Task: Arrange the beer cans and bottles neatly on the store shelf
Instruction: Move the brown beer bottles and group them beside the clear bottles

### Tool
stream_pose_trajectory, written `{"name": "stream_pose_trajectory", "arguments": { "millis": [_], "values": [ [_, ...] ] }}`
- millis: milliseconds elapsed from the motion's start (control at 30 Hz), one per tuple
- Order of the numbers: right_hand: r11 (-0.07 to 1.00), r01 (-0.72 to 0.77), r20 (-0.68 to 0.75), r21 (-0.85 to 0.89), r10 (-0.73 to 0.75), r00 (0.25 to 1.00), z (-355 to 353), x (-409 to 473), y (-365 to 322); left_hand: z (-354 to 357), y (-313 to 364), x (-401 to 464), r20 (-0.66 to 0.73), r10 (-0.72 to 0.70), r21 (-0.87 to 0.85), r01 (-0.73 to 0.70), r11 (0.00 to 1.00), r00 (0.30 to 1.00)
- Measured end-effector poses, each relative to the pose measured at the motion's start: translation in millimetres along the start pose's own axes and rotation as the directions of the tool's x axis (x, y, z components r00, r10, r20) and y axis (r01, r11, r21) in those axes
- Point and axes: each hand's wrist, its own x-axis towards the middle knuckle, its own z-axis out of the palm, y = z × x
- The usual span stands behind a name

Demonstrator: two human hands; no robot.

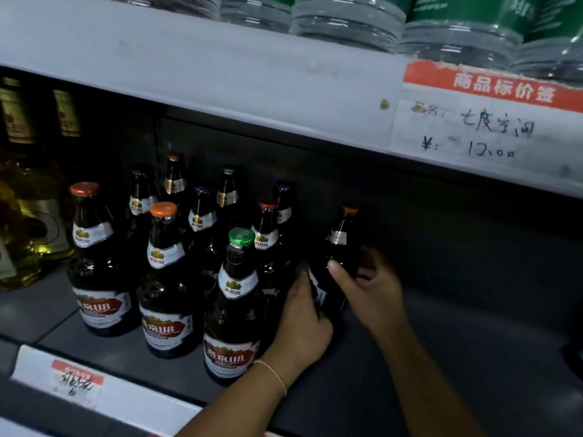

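Standing between gripping fingers (339, 272) (bottle (339, 247))

Bare grey shelf floor (457, 342) lay open to the right of a dark bottle (337, 263) gripped by both hands, clear to the back panel. To the left, packed beer bottles (167, 279) blocked the way. The upper shelf's edge (220, 89) hung low, leaving scant room above the caps.

We see our two bare forearms, a thin pale cord bracelet (273, 372) circling our left wrist.
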Motion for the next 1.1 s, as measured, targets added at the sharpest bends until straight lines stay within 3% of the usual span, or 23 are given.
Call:
{"name": "stream_pose_trajectory", "arguments": {
  "millis": [133, 300, 500, 667, 900, 1100],
  "values": [
    [0.999, -0.048, 0.011, 0.008, 0.048, 0.999, 9.6, -10.0, 20.2, 1.3, -1.8, 1.1, -0.004, -0.018, -0.049, 0.018, 0.999, 1.0],
    [0.999, -0.007, 0.006, 0.04, 0.006, 1.0, 10.8, -8.4, 30.5, 1.5, -0.1, 1.4, -0.032, -0.025, -0.075, 0.022, 0.997, 0.999],
    [1.0, -0.01, 0.11, 0.008, 0.009, 0.994, 11.7, -3.0, 39.8, 1.6, 1.5, 1.4, -0.035, -0.048, -0.005, 0.048, 0.999, 0.998],
    [0.998, 0.0, 0.091, -0.065, 0.006, 0.996, 12.6, -3.7, 47.8, 4.7, -3.7, 7.7, -0.009, -0.042, -0.111, 0.041, 0.993, 0.999],
    [0.999, -0.036, 0.111, -0.026, 0.039, 0.993, 15.1, -0.7, 57.9, 9.7, -4.6, 0.2, -0.018, -0.057, -0.018, 0.057, 0.998, 0.998],
    [0.999, -0.032, 0.128, -0.006, 0.033, 0.991, 21.0, -1.5, 60.2, 8.5, 0.5, -0.4, -0.056, -0.102, -0.037, 0.101, 0.994, 0.993]
  ]
}}
